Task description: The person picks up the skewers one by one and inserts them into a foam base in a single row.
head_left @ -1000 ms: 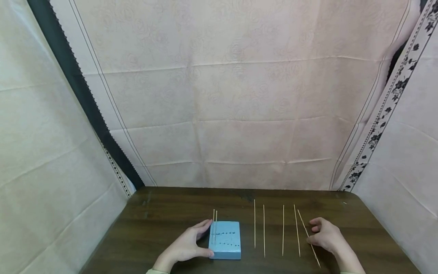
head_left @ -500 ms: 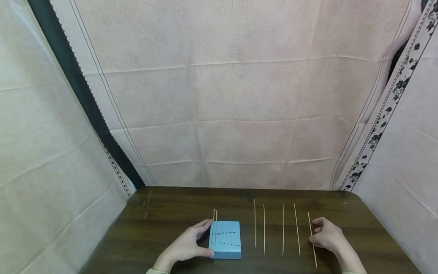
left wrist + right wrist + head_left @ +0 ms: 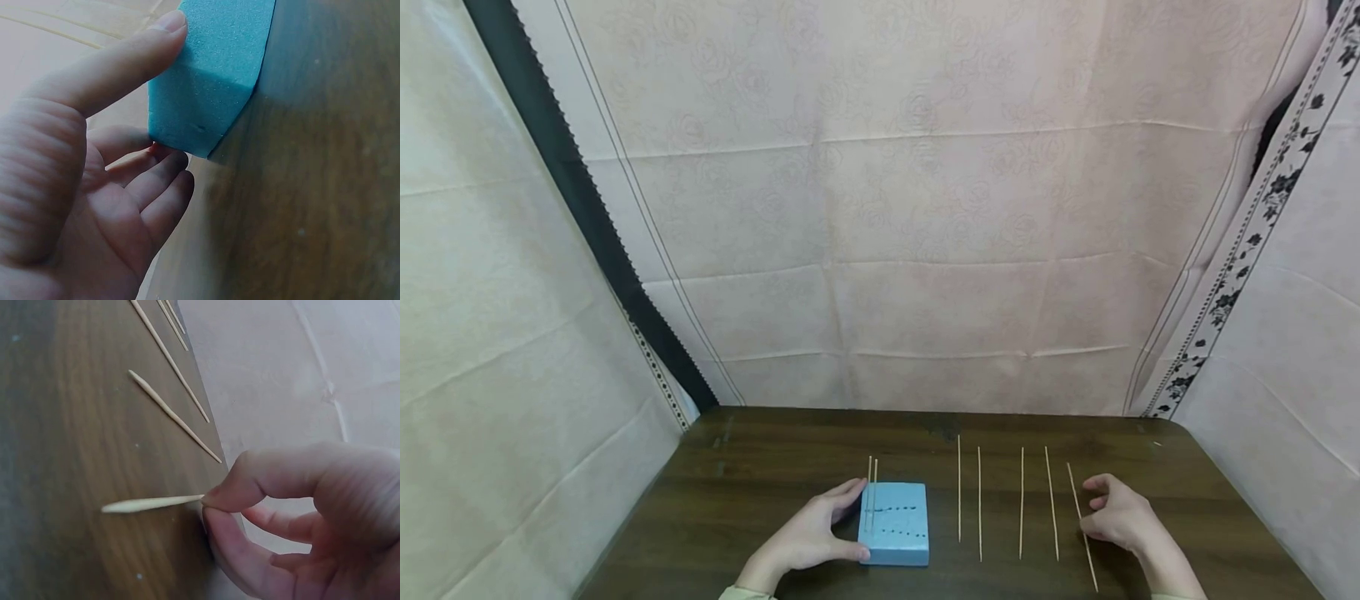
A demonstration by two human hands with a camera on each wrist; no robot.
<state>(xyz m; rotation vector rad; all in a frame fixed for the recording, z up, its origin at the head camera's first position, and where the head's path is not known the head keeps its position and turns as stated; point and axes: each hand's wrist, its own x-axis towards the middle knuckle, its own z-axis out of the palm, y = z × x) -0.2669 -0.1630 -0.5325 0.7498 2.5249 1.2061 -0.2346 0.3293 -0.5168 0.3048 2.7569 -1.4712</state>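
My left hand (image 3: pixel 808 533) holds a light-blue foam block (image 3: pixel 895 546) by its left side, thumb at the near corner and fingers at the far corner. Rows of small dark holes mark the block's top, and two thin skewers (image 3: pixel 874 475) stand upright near its left edge. In the left wrist view the thumb presses on the block's face (image 3: pixel 219 56). My right hand (image 3: pixel 1120 521) pinches a bamboo skewer (image 3: pixel 153 503) between thumb and index finger, part way along it. That skewer slants, far end leftward; whether it touches the table cannot be told.
Several more skewers (image 3: pixel 1021 504) lie spaced apart on the dark wooden table (image 3: pixel 775 442), between the block and my right hand. Pale cloth (image 3: pixel 925 250) hangs behind the table and at both sides.
The skewer's far end has swung right, then slightly back left, in my right hand. That hand has shifted slightly right. My left hand and the block have stayed in place.
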